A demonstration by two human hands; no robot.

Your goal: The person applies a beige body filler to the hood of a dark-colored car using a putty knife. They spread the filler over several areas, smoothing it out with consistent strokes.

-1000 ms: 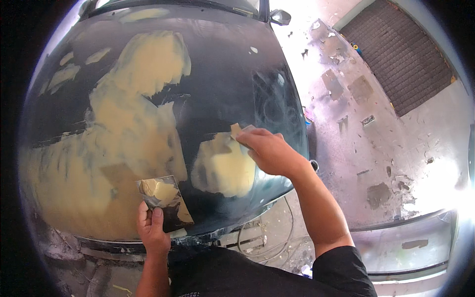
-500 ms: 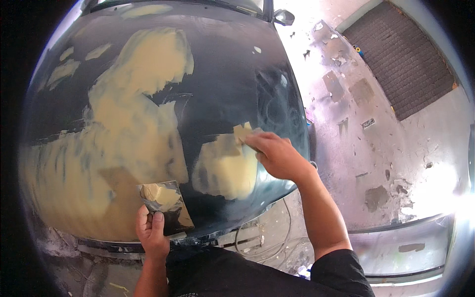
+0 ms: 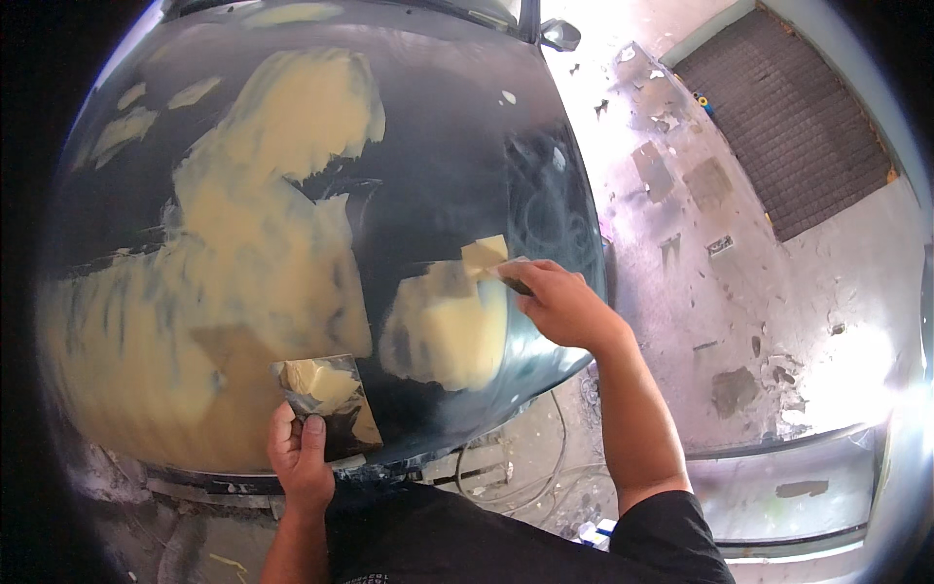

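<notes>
A dark car hood fills the view, covered with broad patches of yellow body filler. My right hand grips a small spreader pressed flat against the hood at the upper right edge of a smaller filler patch. My left hand holds a shiny metal mixing plate by its lower edge. A lump of yellow filler lies on that plate. The plate hovers over the hood's front edge.
A stained concrete floor lies to the right of the car. A dark grated mat sits at the upper right. Cables trail on the ground under the hood's front. A side mirror shows at the top.
My right hand has moved the spreader up and to the right across the smaller patch, leaving filler behind. The left hand and plate have barely shifted.
</notes>
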